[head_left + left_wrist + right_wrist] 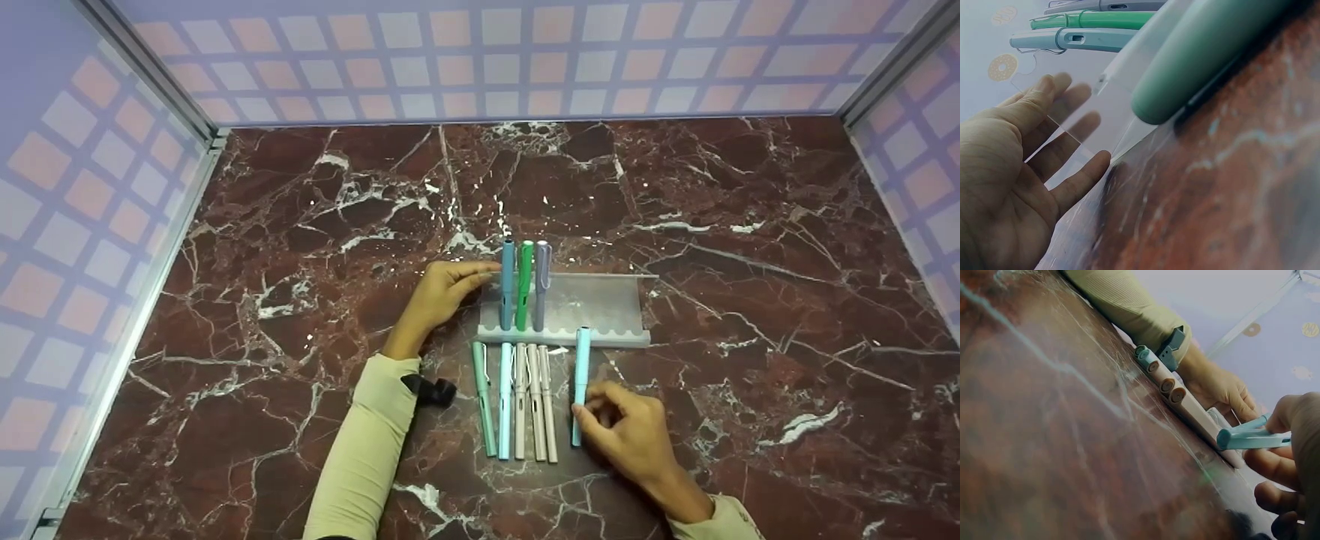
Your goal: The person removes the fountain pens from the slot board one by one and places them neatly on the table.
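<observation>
A clear pen stand (592,300) with a notched front rail sits mid-table. Its left edge is held by my left hand (439,292), whose fingers show through the clear plate in the left wrist view. Leaning in the stand's left slots are a blue-grey pen (508,281), a green pen (524,289) and a lavender pen (541,292). My right hand (634,431) pinches a light blue pen (582,367) between thumb and fingers, just in front of the stand. Part of that hand is cut off in the right wrist view.
In front of the stand lie a dull green pen (484,405), another light blue pen (505,412) and beige pens (520,412), side by side. A dark device (433,391) is strapped at the left wrist. Checked walls (480,60) border the marbled tabletop (750,315).
</observation>
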`<state>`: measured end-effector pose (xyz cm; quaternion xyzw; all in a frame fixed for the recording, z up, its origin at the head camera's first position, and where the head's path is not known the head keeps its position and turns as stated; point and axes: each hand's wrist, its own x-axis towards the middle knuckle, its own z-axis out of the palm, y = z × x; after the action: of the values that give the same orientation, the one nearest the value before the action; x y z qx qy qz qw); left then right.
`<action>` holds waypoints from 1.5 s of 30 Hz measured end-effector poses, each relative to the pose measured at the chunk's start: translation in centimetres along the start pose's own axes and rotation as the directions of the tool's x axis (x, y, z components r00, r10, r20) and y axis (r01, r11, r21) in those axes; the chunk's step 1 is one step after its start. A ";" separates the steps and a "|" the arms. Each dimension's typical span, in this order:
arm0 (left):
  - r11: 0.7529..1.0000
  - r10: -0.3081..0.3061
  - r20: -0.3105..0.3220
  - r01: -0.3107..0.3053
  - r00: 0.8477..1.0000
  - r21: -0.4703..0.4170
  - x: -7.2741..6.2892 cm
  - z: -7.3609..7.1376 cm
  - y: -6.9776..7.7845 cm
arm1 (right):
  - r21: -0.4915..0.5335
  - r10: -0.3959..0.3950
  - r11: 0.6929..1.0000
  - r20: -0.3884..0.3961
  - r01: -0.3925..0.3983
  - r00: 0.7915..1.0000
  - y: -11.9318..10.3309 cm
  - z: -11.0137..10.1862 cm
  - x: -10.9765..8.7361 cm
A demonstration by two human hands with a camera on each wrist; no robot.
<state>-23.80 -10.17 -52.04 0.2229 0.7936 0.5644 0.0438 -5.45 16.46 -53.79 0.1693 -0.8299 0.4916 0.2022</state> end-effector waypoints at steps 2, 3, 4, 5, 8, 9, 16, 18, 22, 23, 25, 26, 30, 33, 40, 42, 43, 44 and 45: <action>1.000 0.000 0.001 0.000 1.000 -0.004 0.0 0.0 0.0 | -0.023 0.013 1.000 0.007 -0.013 1.000 0.0 0.1 0.0; 1.000 0.001 0.001 -0.001 1.000 -0.007 -0.1 -0.1 0.0 | -0.033 0.016 0.999 0.010 -0.016 1.000 0.0 0.1 0.0; 1.000 0.003 0.002 -0.003 1.000 -0.012 -0.1 -0.1 -0.1 | -0.044 0.017 0.999 0.013 -0.016 1.000 0.0 0.1 0.0; 1.000 0.005 0.003 -0.005 1.000 -0.016 -0.1 -0.1 -0.1 | -0.054 0.016 0.998 0.015 -0.015 1.000 0.0 0.1 0.0; 0.999 0.020 0.010 -0.020 1.000 -0.027 -0.2 -0.2 -0.2 | -0.083 0.012 0.997 0.021 -0.010 1.000 0.0 0.1 0.0; 0.999 0.026 0.011 -0.026 1.000 -0.027 -0.2 -0.3 -0.2 | -0.089 0.011 0.996 0.022 -0.009 1.000 -0.1 0.1 0.0; 0.999 0.045 0.018 -0.044 0.999 -0.024 -0.1 -0.3 -0.2 | -0.118 0.016 0.993 0.031 -0.012 0.999 -0.1 0.0 0.0; 0.999 0.043 0.018 -0.042 0.999 -0.027 -0.1 -0.3 -0.2 | -0.131 0.017 0.991 0.032 -0.013 0.999 -0.1 0.0 0.0; 0.999 0.037 0.015 -0.037 0.999 -0.027 -0.1 -0.3 -0.1 | -0.155 0.025 0.988 0.036 -0.019 0.999 -0.1 0.0 0.0; 0.999 0.036 0.014 -0.036 0.999 -0.028 -0.1 -0.3 -0.1 | -0.164 0.029 0.986 0.037 -0.022 0.999 -0.1 0.0 0.0; 0.999 0.034 0.013 -0.033 0.999 -0.035 -0.1 -0.3 -0.1 | -0.185 0.038 0.982 0.043 -0.029 0.998 -0.1 0.0 0.0; 0.999 0.033 0.014 -0.032 0.999 -0.040 -0.1 -0.2 0.0 | -0.195 0.043 0.980 0.049 -0.033 0.998 -0.1 0.0 0.0; 0.999 0.030 0.014 -0.029 0.999 -0.041 -0.1 -0.3 0.0 | -0.236 0.064 0.971 0.074 -0.045 0.995 -0.2 0.0 0.0; 0.999 0.035 0.014 -0.035 0.999 -0.032 -0.1 -0.3 0.0 | -0.254 0.070 0.966 0.087 -0.046 0.994 -0.2 0.0 0.0; 0.998 0.048 0.016 -0.048 0.999 -0.031 -0.1 -0.3 0.0 | -0.272 0.062 0.962 0.100 -0.033 0.993 -0.1 0.0 0.0; 0.998 0.057 0.015 -0.057 0.998 -0.024 -0.1 -0.3 0.0 | -0.291 0.066 0.956 0.111 -0.031 0.992 -0.1 0.1 0.0; 0.998 0.060 0.014 -0.060 0.998 -0.022 -0.1 -0.3 0.0 | -0.303 0.070 0.952 0.117 -0.031 0.991 -0.1 0.1 0.0; 0.998 0.061 0.014 -0.061 0.998 -0.021 -0.1 -0.3 0.0 | -0.313 0.074 0.949 0.126 -0.031 0.989 -0.1 0.1 0.0; 0.998 0.060 0.013 -0.060 0.998 -0.020 -0.1 -0.3 0.0 | -0.324 0.079 0.946 0.135 -0.031 0.988 -0.1 0.1 0.0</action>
<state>-23.79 -10.49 -51.98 0.2500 0.7808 0.5716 0.0344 -5.38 16.28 -53.76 0.1464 -0.9158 0.3419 0.1518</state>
